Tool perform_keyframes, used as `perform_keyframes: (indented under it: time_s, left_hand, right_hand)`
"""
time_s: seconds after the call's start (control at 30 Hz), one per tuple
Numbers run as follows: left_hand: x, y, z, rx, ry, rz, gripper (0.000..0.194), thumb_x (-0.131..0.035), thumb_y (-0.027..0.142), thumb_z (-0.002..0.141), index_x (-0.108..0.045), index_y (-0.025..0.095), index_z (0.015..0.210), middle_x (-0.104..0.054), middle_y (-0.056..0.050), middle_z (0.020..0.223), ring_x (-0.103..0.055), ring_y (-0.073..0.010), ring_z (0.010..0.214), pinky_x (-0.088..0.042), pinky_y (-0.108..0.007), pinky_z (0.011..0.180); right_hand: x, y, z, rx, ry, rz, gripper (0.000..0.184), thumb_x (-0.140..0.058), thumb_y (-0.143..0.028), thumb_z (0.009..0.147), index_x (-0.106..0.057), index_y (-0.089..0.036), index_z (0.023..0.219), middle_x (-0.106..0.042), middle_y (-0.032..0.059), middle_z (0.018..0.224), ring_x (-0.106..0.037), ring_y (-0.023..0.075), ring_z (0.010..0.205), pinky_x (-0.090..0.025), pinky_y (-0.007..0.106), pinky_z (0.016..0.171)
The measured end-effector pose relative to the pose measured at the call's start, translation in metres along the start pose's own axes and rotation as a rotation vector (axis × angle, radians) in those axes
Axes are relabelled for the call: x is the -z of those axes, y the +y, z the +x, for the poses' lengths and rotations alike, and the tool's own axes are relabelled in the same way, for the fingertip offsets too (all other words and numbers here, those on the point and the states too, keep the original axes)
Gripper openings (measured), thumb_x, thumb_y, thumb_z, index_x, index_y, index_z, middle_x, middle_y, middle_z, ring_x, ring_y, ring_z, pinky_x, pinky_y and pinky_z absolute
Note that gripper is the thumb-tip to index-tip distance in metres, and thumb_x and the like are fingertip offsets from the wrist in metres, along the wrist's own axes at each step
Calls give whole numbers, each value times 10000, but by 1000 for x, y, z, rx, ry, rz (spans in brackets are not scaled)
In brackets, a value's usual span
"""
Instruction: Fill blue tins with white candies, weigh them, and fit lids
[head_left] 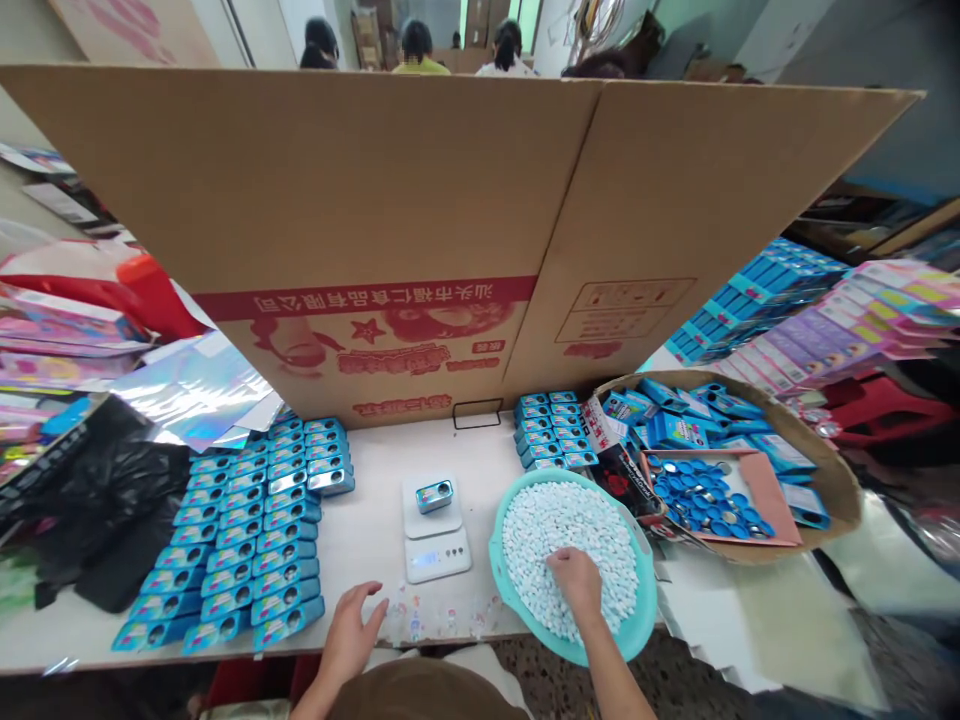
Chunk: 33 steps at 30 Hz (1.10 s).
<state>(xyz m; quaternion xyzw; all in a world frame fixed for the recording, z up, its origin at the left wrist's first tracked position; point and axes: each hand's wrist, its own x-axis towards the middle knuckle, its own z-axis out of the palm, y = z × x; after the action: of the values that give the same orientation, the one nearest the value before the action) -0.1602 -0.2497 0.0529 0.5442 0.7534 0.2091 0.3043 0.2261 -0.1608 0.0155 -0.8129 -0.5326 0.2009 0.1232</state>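
My right hand (577, 580) is down in a turquoise basin (501, 580) filled with small white pieces (555, 515). Its fingers are pinched together at the surface of the pieces; what they hold, if anything, is hidden. My left hand (352, 630) rests near the table's front edge, thumb and fingers apart, with nothing in it. Between the hands and a little farther back stands a white digital scale (437, 558). One small blue tin (435, 496) with a dark round opening lies on the scale's platform.
Rows of blue tins (255, 540) stand at left, with a smaller block (551, 430) at the back. A cardboard box (840, 500) at right holds blue packs and a tray of blue round caps (705, 495). A tall cardboard panel (375, 190) walls off the back; several people sit beyond.
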Motion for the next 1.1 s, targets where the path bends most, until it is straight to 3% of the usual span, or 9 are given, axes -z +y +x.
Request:
perform_keyframes:
  time_s: [0.13, 0.23, 0.4, 0.53, 0.63, 0.87, 1.0, 1.1]
  left_hand:
    - [4, 6, 17, -48, -39, -25, 324, -525, 449, 732, -655, 214, 913, -687, -71, 954, -612, -252, 966, -469, -427, 908]
    - [5, 8, 29, -70, -67, -42, 319, -525, 438, 736, -655, 209, 917, -685, -71, 959, -608, -250, 972, -460, -430, 920]
    - [7, 9, 45, -101, -100, -65, 310, -520, 430, 746, -652, 213, 924, -681, -67, 969, -596, -254, 990, -450, -440, 932]
    - [11, 8, 53, -124, -128, -78, 299, -522, 421, 754, -649, 216, 930, -678, -65, 972, -594, -251, 995, -452, -434, 930]
    - [14, 4, 54, -137, -117, -84, 294, -528, 423, 753, -653, 217, 922, -677, -67, 970, -599, -249, 989, -459, -424, 922]
    - [21, -12, 49, -134, -98, -72, 286, -520, 429, 767, -651, 224, 916, -678, -62, 962, -605, -242, 980, -468, -412, 908]
    - [20, -17, 53, -165, -119, -66, 280, -518, 409, 780, -639, 212, 938, -670, -66, 974, -594, -238, 991, -456, -412, 921]
    - [16, -5, 70, -220, -119, -47, 276, -521, 366, 789, -620, 207, 991, -655, -67, 1001, -581, -235, 1008, -446, -411, 932]
  right_hand:
    - [5, -1, -5, -70, 66, 149, 212, -501, -376, 598, -645, -228, 553, -693, 72, 618, -623, 232, 580, -407, 303, 546]
    - [12, -20, -9, -130, 97, 286, 246, -514, -412, 599, -658, -213, 581, -705, 90, 663, -645, 258, 648, -449, 330, 604]
    - [7, -94, -5, -43, 68, 632, 281, -546, -419, 641, -680, -178, 697, -717, 91, 733, -664, 242, 714, -500, 327, 692]
    - [-20, -159, 6, 61, 16, 724, 266, -572, -404, 641, -677, -168, 708, -700, 65, 668, -651, 209, 637, -513, 308, 648]
    - [-42, -188, 14, 120, -31, 689, 244, -574, -380, 656, -682, -170, 717, -685, 46, 656, -627, 181, 603, -506, 285, 615]
    - [-56, -204, 10, 402, -43, 480, 177, -563, -289, 728, -706, -195, 769, -661, 39, 773, -567, 145, 634, -473, 269, 672]
    - [-48, -198, 0, 393, 0, 486, 226, -515, -317, 785, -703, -192, 800, -637, 42, 767, -544, 140, 626, -456, 258, 647]
    - [-39, -181, -13, 336, 68, 499, 292, -458, -348, 821, -692, -173, 833, -633, 56, 786, -548, 148, 666, -451, 262, 655]
